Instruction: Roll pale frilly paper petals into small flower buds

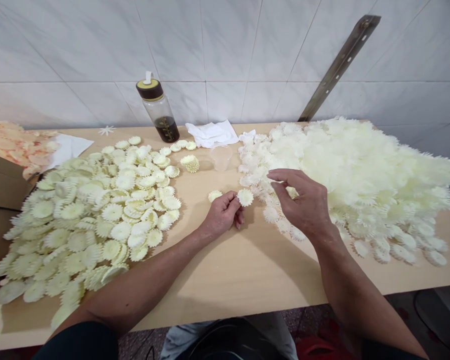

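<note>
My left hand [222,214] rests on the wooden table [247,270] and pinches one small pale flower-shaped piece [245,197] between its fingertips. My right hand [302,200] hovers just right of it, fingers curled over the edge of a big fluffy heap of white flower pieces [360,170]; whether it holds one is hidden. On the left lies a wide spread of flat pale-yellow flower pieces [97,215]. A single loose piece [215,195] lies beside my left hand, and a small stack of pieces [190,163] sits further back.
A clear bottle with dark liquid and a black cap [160,114] stands by the tiled wall. A white cloth [212,133] and a clear plastic cup [221,157] lie behind my hands. Cardboard boxes [2,185] and orange pieces [15,142] sit at the left. A metal strip [339,65] leans on the wall.
</note>
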`<state>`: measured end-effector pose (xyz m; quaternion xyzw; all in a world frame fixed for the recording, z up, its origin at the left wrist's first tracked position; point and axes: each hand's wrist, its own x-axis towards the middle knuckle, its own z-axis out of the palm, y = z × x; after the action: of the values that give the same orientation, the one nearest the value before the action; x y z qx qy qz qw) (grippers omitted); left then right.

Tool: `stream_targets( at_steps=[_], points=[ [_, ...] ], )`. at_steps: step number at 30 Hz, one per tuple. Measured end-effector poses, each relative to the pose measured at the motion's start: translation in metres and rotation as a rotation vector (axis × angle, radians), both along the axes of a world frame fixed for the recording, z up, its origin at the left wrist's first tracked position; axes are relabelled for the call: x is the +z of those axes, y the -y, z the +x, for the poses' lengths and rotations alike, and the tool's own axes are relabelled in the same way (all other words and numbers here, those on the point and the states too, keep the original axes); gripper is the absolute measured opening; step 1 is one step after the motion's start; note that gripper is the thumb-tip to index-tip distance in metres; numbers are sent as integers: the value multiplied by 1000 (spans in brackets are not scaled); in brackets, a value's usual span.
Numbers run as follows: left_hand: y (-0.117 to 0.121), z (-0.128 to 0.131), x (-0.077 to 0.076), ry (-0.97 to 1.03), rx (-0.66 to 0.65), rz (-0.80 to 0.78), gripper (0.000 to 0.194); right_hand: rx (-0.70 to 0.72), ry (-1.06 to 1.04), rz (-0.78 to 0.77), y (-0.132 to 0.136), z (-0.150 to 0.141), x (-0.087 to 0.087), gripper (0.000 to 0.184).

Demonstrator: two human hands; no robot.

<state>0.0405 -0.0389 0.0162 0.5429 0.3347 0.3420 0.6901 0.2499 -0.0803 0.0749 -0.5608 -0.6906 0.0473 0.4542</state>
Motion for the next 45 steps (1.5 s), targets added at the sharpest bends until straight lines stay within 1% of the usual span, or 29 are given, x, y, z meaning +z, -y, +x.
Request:
stream_targets(
  at_steps=[4,8,12,16,19,24,26,28,31,33,36,38,42,45],
  points=[
    [2,0,0,-16,11,58,42,135,-29,-84,1,-18,-10,13],
    [1,0,-1,-44,-19,62,45,126,-13,-114,-3,-23,-23,12],
    [0,-1,-1,-44,-45,60,48,128,13,-117,-6,-23,-30,11],
    [1,-1,-1,-38,-59,70,47,143,32,-73,-6,-24,-28,10],
    [2,-2,0,-39,-63,93,46,136,43,-51,-5,-27,-26,13],
    [0,-1,-1,-53,-71,67,45,140,-22,-130,-5,-28,-25,18],
    [-1,0,-2,-66,-59,57,46,132,-101,-172,-4,-26,-22,20],
    [-1,1,-4,-74,-38,47,46,105,-239,-202,-3,-22,-16,21],
    [-2,2,-5,-68,-34,22,47,50,-489,-178,-2,-17,-8,22],
    [-2,1,-4,-43,-44,-3,47,57,-580,-176,-3,-15,-6,25],
    [-3,0,-2,15,-53,-51,49,117,-572,-263,-4,-15,-9,31],
    [-3,-1,0,53,-54,-71,50,130,-535,-316,-5,-15,-14,31],
    [-4,-2,0,139,-35,-121,46,89,-452,-326,-8,-11,-23,24],
    [-4,-2,3,163,-30,-186,41,72,-412,-364,-9,-7,-24,21]
  ],
)
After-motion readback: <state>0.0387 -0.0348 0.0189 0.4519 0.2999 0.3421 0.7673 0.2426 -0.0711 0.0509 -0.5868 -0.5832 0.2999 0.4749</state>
